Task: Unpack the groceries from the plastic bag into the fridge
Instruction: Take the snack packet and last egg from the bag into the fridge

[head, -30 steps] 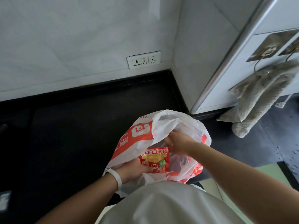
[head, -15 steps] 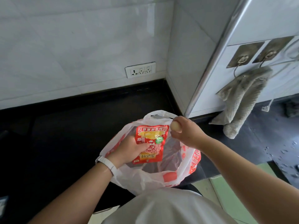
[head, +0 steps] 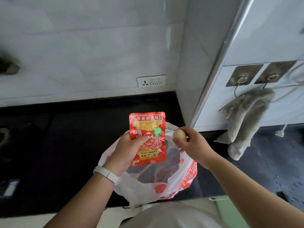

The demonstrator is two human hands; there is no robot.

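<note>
Two hands grip groceries: left hand [head: 127, 149] holds a red packet [head: 148, 139], right hand [head: 191, 143] pinches an egg [head: 179, 135].

Both forearms extended forward, left hand [head: 130, 150] gripped a red packet [head: 147, 137] upright, thumb across its front, right hand [head: 192, 143] pinched an egg [head: 179, 135] in curled fingertips

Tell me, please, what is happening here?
A person is unpacking a white and orange plastic bag that sits on the black counter. The left hand grips a red foil food packet above the bag's open mouth, and the right hand pinches a small beige egg beside it. Both items are out of the bag and in hand.
</note>
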